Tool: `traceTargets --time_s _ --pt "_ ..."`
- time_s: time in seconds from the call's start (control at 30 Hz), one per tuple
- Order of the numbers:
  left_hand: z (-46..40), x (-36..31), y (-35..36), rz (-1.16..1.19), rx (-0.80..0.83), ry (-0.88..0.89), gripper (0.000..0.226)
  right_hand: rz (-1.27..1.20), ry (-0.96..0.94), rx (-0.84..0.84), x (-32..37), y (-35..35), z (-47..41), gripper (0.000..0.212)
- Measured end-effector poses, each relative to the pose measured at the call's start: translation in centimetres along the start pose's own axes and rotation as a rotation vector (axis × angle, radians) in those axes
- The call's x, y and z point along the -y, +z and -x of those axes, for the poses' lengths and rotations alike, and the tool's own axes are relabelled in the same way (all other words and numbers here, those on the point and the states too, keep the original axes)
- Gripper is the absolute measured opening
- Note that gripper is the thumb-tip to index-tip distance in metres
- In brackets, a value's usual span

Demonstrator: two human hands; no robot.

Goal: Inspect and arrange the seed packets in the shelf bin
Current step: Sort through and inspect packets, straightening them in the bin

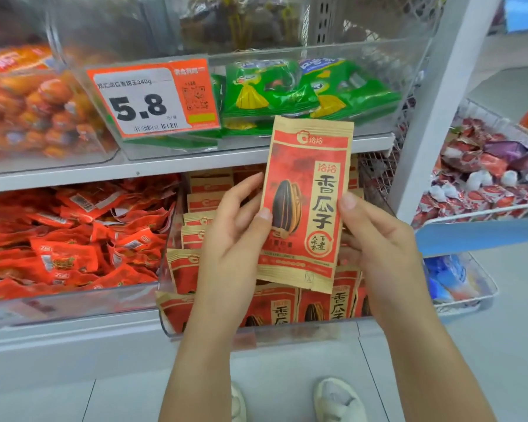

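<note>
Both hands are holding one red-and-tan paper sunflower seed packet [305,205] upright, front side facing the camera, above the clear plastic shelf bin [256,328]. This looks like the inspection step. The left hand [232,236] is pinching its 9 o'clock edge, thumb on the front; the right hand [378,239] is pinching the 3 o'clock edge. Next, it probably needs slotting among the matching packets [282,306] at 6 o'clock.

Both forearms are showing bare to the frame's lower edge, with no sleeves, watch or bracelets in view. The left hand [230,236] and right hand [381,239] are wearing no rings or gloves; fingernails are appearing short and unpainted. The person is wearing pale, off-white shoes [337,400], with toes showing rounded.
</note>
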State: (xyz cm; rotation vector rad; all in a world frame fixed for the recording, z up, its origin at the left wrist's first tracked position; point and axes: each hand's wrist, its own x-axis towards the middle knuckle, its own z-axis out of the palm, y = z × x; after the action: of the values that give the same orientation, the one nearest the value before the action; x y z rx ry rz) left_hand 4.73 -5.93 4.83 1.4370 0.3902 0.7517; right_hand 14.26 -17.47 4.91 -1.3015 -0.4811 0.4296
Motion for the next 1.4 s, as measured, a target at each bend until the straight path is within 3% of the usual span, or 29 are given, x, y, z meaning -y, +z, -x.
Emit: traceTargets --time_s 0.27,0.4,0.57,0.7,0.77,1.0,1.17,1.4 --pt "0.8 -0.2 -1.3 -0.108 0.130 0.016 0.046 -0.019 0.006 -0.013 -0.4 -0.3 -0.2 0.032" --pt "1.1 0.0 -1.0 -0.201 0.278 0.022 0.067 -0.019 -0.007 -0.016 0.0 -0.7 -0.1 0.036" --pt "0.7 0.4 0.2 -0.208 0.305 0.021 0.088 -0.033 0.000 -0.006 0.2 -1.1 -0.1 0.037" --pt "0.6 0.6 0.9 -0.304 0.351 -0.035 0.129 -0.022 -0.008 -0.031 0.2 -1.4 -0.2 0.031" --pt "0.7 0.7 1.1 -0.364 0.347 -0.044 0.138 -0.002 -0.039 -0.085 0.3 -1.6 -0.4 0.031" --pt "0.9 0.6 3.3 -0.467 0.342 -0.018 0.140 0.036 -0.086 -0.231 0.5 -3.0 -0.9 0.040" --pt "0.4 1.0 3.3 -0.359 0.410 -0.006 0.129 0.034 -0.090 -0.226 1.0 -3.7 -1.0 0.041" --pt "0.4 0.4 1.9 -0.275 0.508 -0.038 0.101 0.006 -0.039 -0.164 1.1 -4.1 -1.1 0.007"
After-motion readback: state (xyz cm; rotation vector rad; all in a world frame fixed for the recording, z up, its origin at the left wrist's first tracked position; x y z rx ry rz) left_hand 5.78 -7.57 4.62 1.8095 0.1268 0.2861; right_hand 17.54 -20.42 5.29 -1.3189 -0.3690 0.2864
